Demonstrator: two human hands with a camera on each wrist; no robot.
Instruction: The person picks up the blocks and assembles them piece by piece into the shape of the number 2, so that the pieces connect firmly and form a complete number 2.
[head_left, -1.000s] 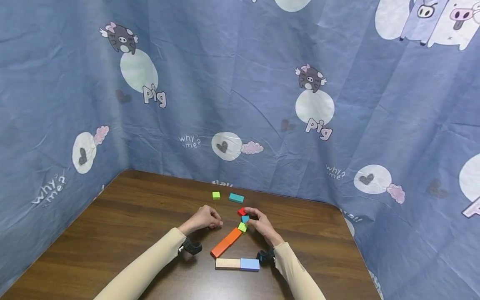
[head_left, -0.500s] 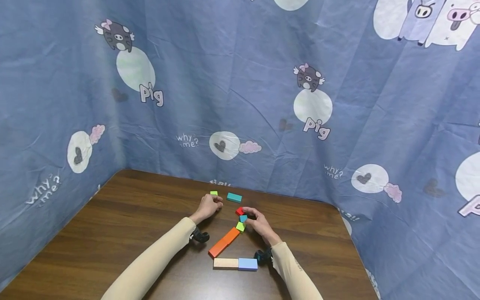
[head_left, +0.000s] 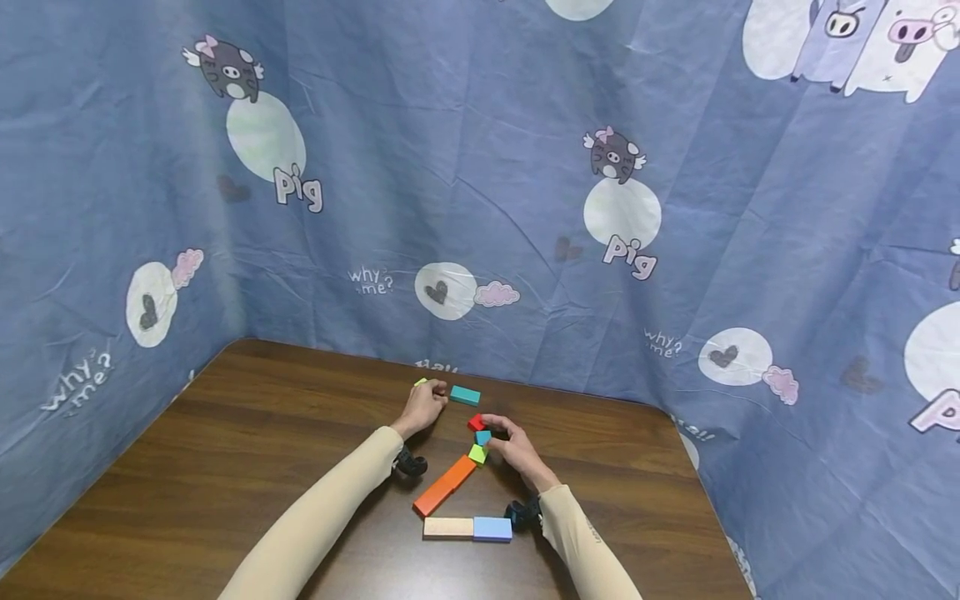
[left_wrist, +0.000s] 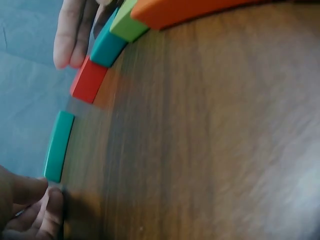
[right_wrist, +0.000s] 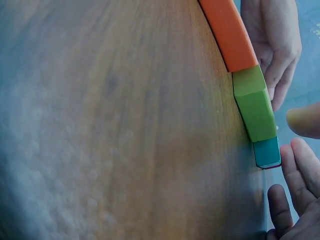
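Observation:
My left hand (head_left: 422, 407) reaches to the back of the table, in front of a lime block (head_left: 421, 382) that it partly covers. Its loosely bent fingertips lie close to the near end of a long teal block (left_wrist: 59, 146); whether they touch it, I cannot tell. My right hand (head_left: 519, 450) rests beside a chain of small blocks, thumb and fingers apart. Its fingers are at the red block (head_left: 476, 422) and the small teal block (head_left: 483, 437). A lime block (head_left: 477, 454) links these to the orange blocks (head_left: 445, 486).
A beige block (head_left: 448, 527) and a light blue block (head_left: 492, 528) lie end to end near the front of the brown wooden table (head_left: 285, 467). A blue printed curtain (head_left: 480, 167) hangs along the table's back and sides.
My left hand has moved away from me and to the back, from beside the chain to the far lime block and long teal block. My right hand stays at the chain.

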